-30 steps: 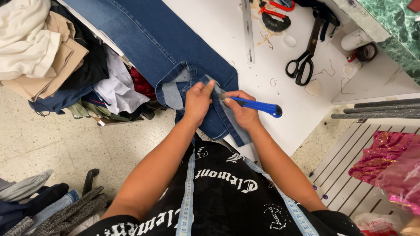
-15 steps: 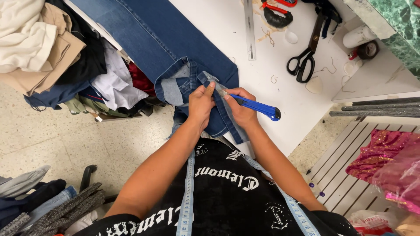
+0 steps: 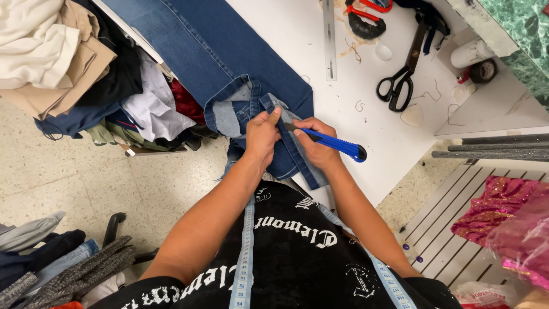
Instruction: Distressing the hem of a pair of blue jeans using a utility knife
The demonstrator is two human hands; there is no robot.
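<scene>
A pair of blue jeans (image 3: 217, 51) lies across the white table (image 3: 366, 137), its folded hem end hanging over the near edge. My left hand (image 3: 262, 137) pinches the hem fold (image 3: 234, 111) and holds it taut. In my right hand (image 3: 317, 146) is a blue utility knife (image 3: 334, 144), its blade tip against the hem seam between my two hands. A light blue measuring tape (image 3: 246, 252) hangs around my neck over a black printed shirt.
Black scissors (image 3: 400, 80), a metal ruler (image 3: 329, 37), chalk pieces and thread scraps lie on the table. A heap of folded clothes (image 3: 74, 74) sits at the left, more garments at the lower left floor. Pink sequin fabric (image 3: 503, 212) lies at the right.
My hands and the hem have shifted slightly toward the table; the knife stays at the seam and my left hand's grip on the fold is adjusted.
</scene>
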